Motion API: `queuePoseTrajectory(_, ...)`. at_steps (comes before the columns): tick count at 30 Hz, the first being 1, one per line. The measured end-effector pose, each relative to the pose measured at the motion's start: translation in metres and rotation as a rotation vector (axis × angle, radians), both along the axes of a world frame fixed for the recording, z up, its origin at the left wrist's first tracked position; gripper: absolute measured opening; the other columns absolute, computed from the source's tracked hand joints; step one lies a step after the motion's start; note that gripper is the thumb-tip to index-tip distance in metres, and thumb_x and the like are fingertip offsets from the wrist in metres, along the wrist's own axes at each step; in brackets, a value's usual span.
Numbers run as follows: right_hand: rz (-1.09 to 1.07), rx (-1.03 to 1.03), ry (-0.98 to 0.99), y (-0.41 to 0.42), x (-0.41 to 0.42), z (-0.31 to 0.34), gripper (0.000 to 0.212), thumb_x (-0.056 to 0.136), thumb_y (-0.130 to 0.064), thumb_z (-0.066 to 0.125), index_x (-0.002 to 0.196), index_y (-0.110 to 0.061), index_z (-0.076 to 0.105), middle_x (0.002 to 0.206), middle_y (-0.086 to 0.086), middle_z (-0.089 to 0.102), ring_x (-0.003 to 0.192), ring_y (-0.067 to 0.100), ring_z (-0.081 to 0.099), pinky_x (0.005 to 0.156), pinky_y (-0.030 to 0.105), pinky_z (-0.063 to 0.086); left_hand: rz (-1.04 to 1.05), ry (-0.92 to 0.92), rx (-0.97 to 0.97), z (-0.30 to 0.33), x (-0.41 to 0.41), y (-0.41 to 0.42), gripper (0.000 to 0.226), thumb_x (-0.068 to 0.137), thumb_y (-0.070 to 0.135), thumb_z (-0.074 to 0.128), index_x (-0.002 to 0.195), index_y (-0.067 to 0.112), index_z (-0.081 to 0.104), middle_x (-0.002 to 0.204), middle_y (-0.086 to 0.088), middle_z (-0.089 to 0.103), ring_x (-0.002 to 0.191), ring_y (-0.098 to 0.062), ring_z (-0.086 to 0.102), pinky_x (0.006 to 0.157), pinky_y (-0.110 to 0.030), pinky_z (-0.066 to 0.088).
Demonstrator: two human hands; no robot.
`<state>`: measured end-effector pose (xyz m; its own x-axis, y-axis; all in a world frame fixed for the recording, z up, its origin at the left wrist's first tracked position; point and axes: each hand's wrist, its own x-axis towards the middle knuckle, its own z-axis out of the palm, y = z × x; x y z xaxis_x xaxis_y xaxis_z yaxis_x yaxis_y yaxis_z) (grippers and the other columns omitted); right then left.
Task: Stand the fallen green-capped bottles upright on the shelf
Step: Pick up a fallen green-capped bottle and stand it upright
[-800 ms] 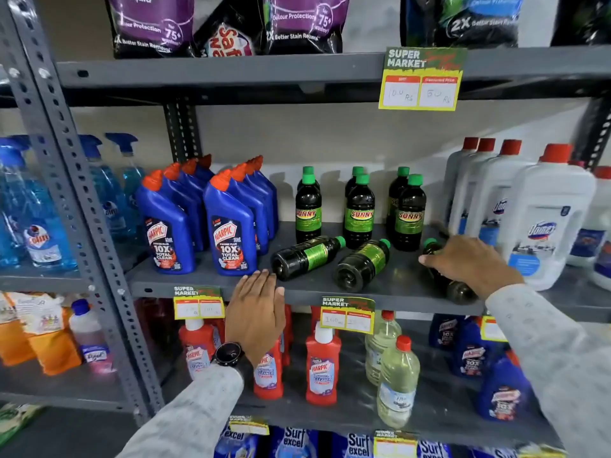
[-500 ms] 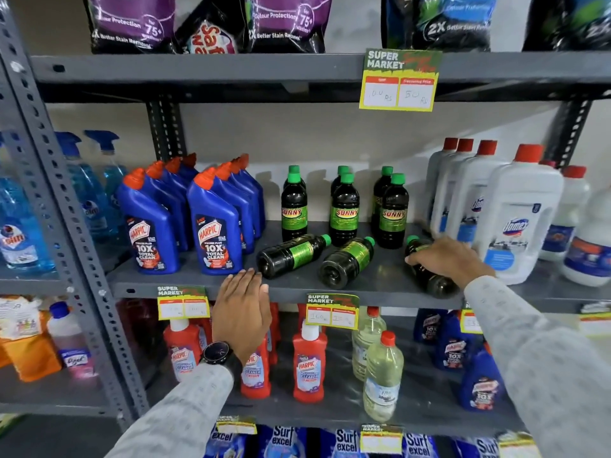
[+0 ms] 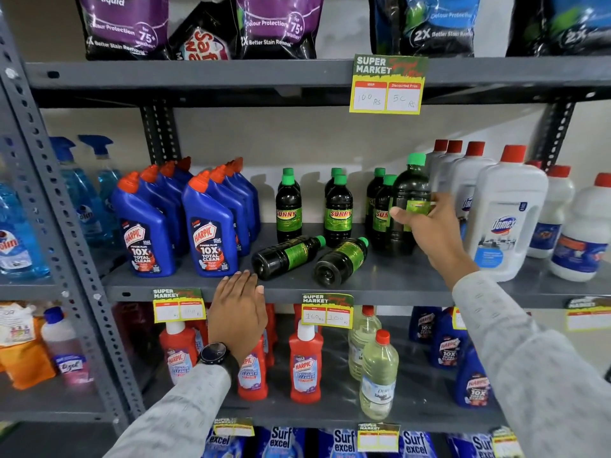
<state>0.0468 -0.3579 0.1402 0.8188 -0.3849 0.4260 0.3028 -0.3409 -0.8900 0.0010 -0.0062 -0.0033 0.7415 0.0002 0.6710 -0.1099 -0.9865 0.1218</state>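
My right hand (image 3: 426, 228) grips a dark green-capped bottle (image 3: 410, 190) and holds it upright at the right end of the Sunny row, its base at or just above the grey shelf (image 3: 380, 285). Two more green-capped bottles lie on their sides at the front: one (image 3: 287, 256) on the left and one (image 3: 340, 261) beside it, caps pointing back-right. Several upright Sunny bottles (image 3: 338, 209) stand behind them. My left hand (image 3: 238, 309) rests flat against the shelf's front edge, fingers together, holding nothing.
Blue Harpic bottles (image 3: 211, 229) stand close on the left and white Domex bottles (image 3: 506, 213) close on the right. Price tags (image 3: 326, 310) hang on the shelf lip. A shelf above carries detergent pouches; red and clear bottles fill the shelf below.
My right hand has lifted the rightmost fallen bottle off the shelf and turned it upright next to the standing row. My left hand has stayed at the shelf edge.
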Motion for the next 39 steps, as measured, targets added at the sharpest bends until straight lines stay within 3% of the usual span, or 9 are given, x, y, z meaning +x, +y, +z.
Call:
queuePoseTrajectory(6, -0.015, -0.029, -0.069, 0.009, -0.001, -0.047, 0.068, 0.078, -0.025, 0.091, 0.122, -0.026, 0.039, 0.106, -0.021, 0.057, 0.093, -0.008, 0.057, 0.076, 0.016, 0.041, 0.005, 0.002, 0.005, 0.000, 0.000, 0.000, 0.055, 0.104, 0.034, 0.030, 0.127, 0.003, 0.068, 0.132, -0.017, 0.069, 0.125, -0.031, 0.064, 0.116, -0.046, 0.041)
queuePoseTrajectory(13, 0.003, -0.068, -0.036, 0.009, 0.007, -0.072, 0.078, 0.076, -0.033, 0.093, 0.132, -0.022, 0.040, 0.116, -0.005, 0.064, 0.096, 0.006, 0.065, 0.087, 0.025, 0.047, 0.014, -0.011, 0.012, -0.003, 0.002, 0.001, 0.054, 0.104, 0.033, 0.031, 0.127, 0.003, 0.068, 0.131, -0.017, 0.069, 0.124, -0.031, 0.064, 0.115, -0.047, 0.042)
queuePoseTrajectory(18, 0.104, 0.011, 0.041, 0.000, 0.016, -0.077, 0.092, 0.078, -0.040, 0.091, 0.151, -0.021, 0.037, 0.132, -0.002, 0.065, 0.118, 0.020, 0.065, 0.106, 0.040, 0.050, 0.001, -0.016, 0.006, -0.004, 0.001, 0.001, 0.051, 0.104, 0.032, 0.033, 0.128, 0.003, 0.067, 0.133, -0.017, 0.068, 0.126, -0.032, 0.063, 0.116, -0.047, 0.041)
queuePoseTrajectory(21, 0.236, 0.069, 0.053, -0.006, 0.018, -0.080, 0.078, 0.080, -0.024, 0.090, 0.146, -0.021, 0.049, 0.131, 0.000, 0.071, 0.121, 0.021, 0.067, 0.110, 0.049, 0.050, -0.001, -0.023, -0.013, -0.006, 0.002, 0.000, 0.048, 0.104, 0.031, 0.036, 0.130, 0.004, 0.066, 0.135, -0.016, 0.067, 0.128, -0.031, 0.061, 0.118, -0.046, 0.039)
queuePoseTrajectory(28, 0.275, 0.129, 0.080, -0.012, 0.016, -0.080, 0.057, 0.080, 0.010, 0.079, 0.131, -0.008, 0.061, 0.118, 0.009, 0.075, 0.119, 0.036, 0.068, 0.105, 0.046, 0.052, -0.003, -0.047, -0.082, -0.011, 0.006, -0.001, 0.049, 0.104, 0.032, 0.035, 0.130, 0.005, 0.066, 0.135, -0.014, 0.067, 0.129, -0.030, 0.060, 0.120, -0.045, 0.035)
queuePoseTrajectory(35, 0.169, 0.004, 0.079, -0.006, 0.014, -0.083, 0.078, 0.069, -0.024, 0.098, 0.136, -0.017, 0.058, 0.122, 0.001, 0.075, 0.111, 0.020, 0.072, 0.100, 0.043, 0.056, -0.004, -0.061, -0.089, -0.015, 0.008, -0.001, 0.048, 0.105, 0.032, 0.035, 0.131, 0.006, 0.065, 0.135, -0.014, 0.067, 0.129, -0.030, 0.059, 0.120, -0.046, 0.035)
queuePoseTrajectory(39, 0.181, 0.008, 0.082, -0.008, 0.018, -0.085, 0.074, 0.075, -0.017, 0.092, 0.139, -0.022, 0.055, 0.125, -0.001, 0.073, 0.115, 0.021, 0.070, 0.104, 0.048, 0.054, 0.000, -0.064, -0.098, -0.015, 0.007, -0.002, 0.047, 0.105, 0.032, 0.035, 0.130, 0.006, 0.065, 0.134, -0.014, 0.067, 0.128, -0.030, 0.059, 0.119, -0.048, 0.037)
